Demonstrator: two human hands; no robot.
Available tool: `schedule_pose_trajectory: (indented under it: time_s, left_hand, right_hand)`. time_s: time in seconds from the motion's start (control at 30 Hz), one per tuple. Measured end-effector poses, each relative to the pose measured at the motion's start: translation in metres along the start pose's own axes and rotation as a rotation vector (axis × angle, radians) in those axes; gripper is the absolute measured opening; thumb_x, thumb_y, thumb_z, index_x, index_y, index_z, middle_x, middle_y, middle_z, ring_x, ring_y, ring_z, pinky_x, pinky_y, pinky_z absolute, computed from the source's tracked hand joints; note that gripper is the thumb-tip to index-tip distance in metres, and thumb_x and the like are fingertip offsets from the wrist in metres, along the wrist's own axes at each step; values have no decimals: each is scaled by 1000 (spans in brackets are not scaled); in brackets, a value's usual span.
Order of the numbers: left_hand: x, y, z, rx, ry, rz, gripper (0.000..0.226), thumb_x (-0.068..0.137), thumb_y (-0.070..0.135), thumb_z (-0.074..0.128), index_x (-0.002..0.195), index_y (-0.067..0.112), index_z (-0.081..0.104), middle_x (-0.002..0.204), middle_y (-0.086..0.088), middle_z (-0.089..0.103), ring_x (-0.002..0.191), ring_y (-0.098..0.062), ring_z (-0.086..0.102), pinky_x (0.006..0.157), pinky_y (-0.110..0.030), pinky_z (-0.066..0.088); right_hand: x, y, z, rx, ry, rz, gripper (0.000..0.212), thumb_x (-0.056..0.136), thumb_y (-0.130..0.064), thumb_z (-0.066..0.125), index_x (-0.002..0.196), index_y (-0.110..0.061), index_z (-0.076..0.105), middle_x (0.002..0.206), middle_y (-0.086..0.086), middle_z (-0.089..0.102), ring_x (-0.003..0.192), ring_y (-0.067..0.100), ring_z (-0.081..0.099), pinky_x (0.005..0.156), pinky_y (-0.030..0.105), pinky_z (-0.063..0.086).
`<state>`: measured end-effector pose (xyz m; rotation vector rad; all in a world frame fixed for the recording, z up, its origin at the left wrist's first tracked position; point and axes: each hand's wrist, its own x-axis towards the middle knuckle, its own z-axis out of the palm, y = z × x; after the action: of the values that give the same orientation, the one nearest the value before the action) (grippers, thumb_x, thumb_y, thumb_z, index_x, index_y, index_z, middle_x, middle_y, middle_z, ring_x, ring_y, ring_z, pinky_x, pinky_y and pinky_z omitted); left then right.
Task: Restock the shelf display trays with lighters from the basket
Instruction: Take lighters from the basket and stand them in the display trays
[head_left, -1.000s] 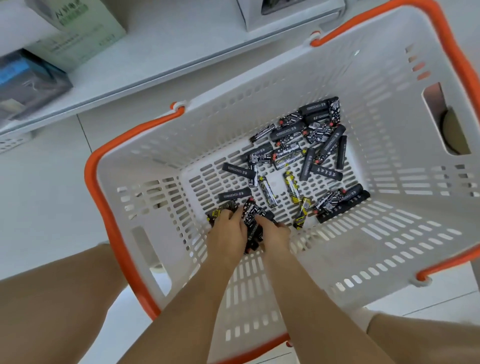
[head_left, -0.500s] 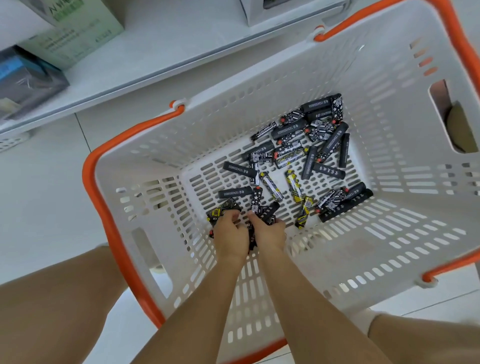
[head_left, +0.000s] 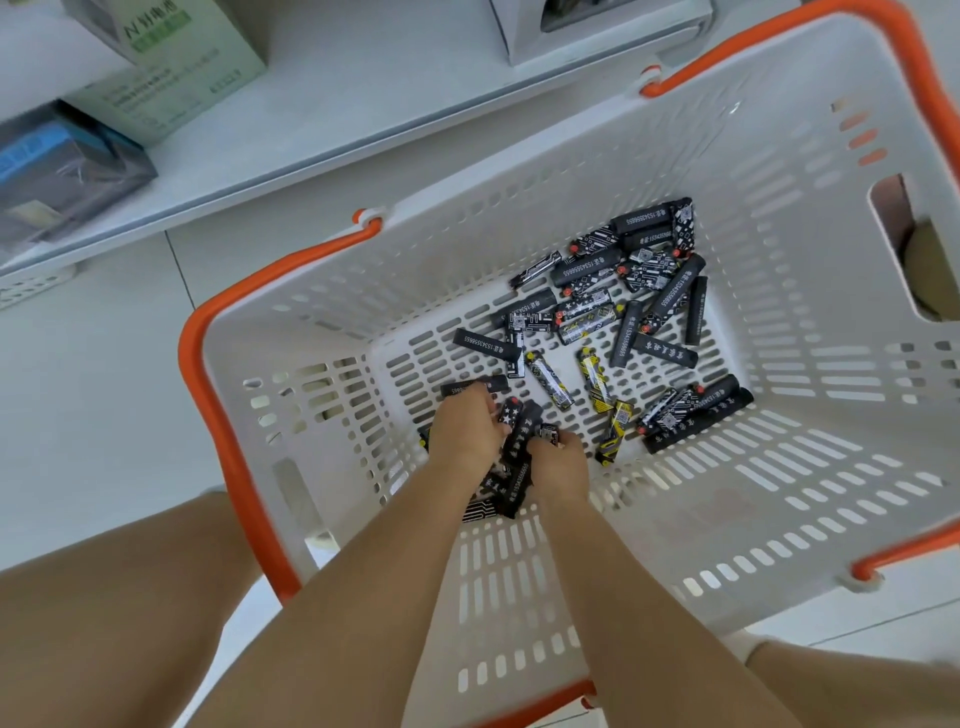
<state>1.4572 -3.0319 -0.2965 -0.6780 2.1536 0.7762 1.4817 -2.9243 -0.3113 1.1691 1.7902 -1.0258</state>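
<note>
While both hands reach to the basket floor, contents stand as follows. Basket (head_left: 810, 467): white slotted plastic, orange rim and handles, set on a pale floor (head_left: 104, 389) below a white shelf (head_left: 363, 104). Lighters (head_left: 639, 306): mostly black with white print, a few yellow-patterned, scattered loose over the far and right part of the basket floor, some overlapping. Bundle (head_left: 511, 467): several black lighters gathered between the two hands at the near left of the floor. Left hand (head_left: 467, 428): fingers curled down over the bundle's left side, grip closed on it. Right hand (head_left: 558, 465): fingers curled against the bundle's right side, apparently pinching it, though the fingertips are hidden. Shelf stock: green box (head_left: 176, 67), dark blue-marked box (head_left: 62, 171), white box (head_left: 571, 26). Bare legs at both lower corners.
</note>
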Motion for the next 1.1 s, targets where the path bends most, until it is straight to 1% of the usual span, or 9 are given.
schedule_pose_trajectory:
  time_s: [0.13, 0.27, 0.37, 0.53, 0.77, 0.87, 0.93, 1.0, 1.1]
  left_hand:
    - [-19, -10, 13, 114, -59, -38, 9, 86, 5, 60, 94, 6, 64, 98, -10, 66, 96, -27, 62, 69, -27, 40]
    - [-36, -12, 35, -165, -18, -82, 14, 89, 11, 56, 99, 9, 64, 96, -7, 69, 90, -24, 62, 69, -26, 38]
    - [-43, -14, 42, -353, 11, -138, 11, 89, 13, 59, 99, 12, 59, 87, 0, 63, 81, -19, 57, 67, -25, 36]
    - [-41, -24, 44, -529, -48, -239, 19, 86, 4, 64, 97, 13, 52, 91, 0, 60, 88, -18, 58, 78, -27, 45]
    - [-42, -24, 47, -584, -154, -233, 20, 85, 6, 59, 103, 13, 60, 101, -11, 69, 98, -30, 64, 89, -41, 51]
    - [-46, -20, 45, -686, -251, -230, 38, 79, 11, 67, 114, 16, 53, 103, -6, 66, 99, -25, 64, 91, -39, 50]
    - [-48, -19, 43, -711, -290, -193, 51, 71, 15, 70, 118, 17, 50, 104, -5, 65, 97, -20, 63, 81, -29, 50]
    - [-48, -22, 40, -735, -322, -183, 49, 75, 1, 64, 119, 18, 49, 102, -6, 64, 94, -20, 61, 71, -24, 47]
    - [-48, -22, 34, -729, -360, -179, 61, 75, -15, 50, 122, 24, 47, 95, -3, 61, 87, -19, 58, 67, -25, 45]
  right_hand:
    - [-5, -2, -2, -27, -18, -25, 43, 92, -17, 48, 134, -15, 44, 120, 12, 58, 97, 26, 55, 76, 30, 38]
    - [-9, -2, 3, -49, -56, -73, 57, 81, -44, 61, 128, -15, 45, 119, 13, 57, 104, 29, 57, 89, 39, 46]
    - [-10, -2, 6, -159, -64, -130, 73, 72, -62, 62, 124, -13, 47, 117, 12, 59, 103, 31, 59, 88, 43, 50]
    - [-3, -10, 1, -193, -147, -136, 40, 92, -44, 54, 114, -10, 52, 105, 10, 63, 98, 30, 61, 87, 41, 48]
    - [0, -5, 3, 173, -193, 48, 20, 91, -18, 61, 107, -7, 57, 109, 17, 64, 99, 33, 61, 94, 47, 49]
    - [-2, -4, -1, 364, -225, 160, 22, 92, -15, 59, 113, -6, 58, 112, 17, 64, 102, 32, 62, 88, 44, 52]
    - [-3, -4, -7, 513, -254, 242, 22, 94, -15, 57, 113, -3, 58, 106, 17, 65, 94, 30, 64, 74, 38, 55]
    - [-7, -5, -11, 644, -279, 318, 19, 96, -16, 54, 106, 0, 58, 93, 16, 63, 80, 27, 62, 59, 35, 53]
    - [-11, -9, -14, 823, -303, 382, 18, 98, -13, 49, 105, 3, 55, 93, 17, 61, 79, 29, 59, 63, 41, 49]
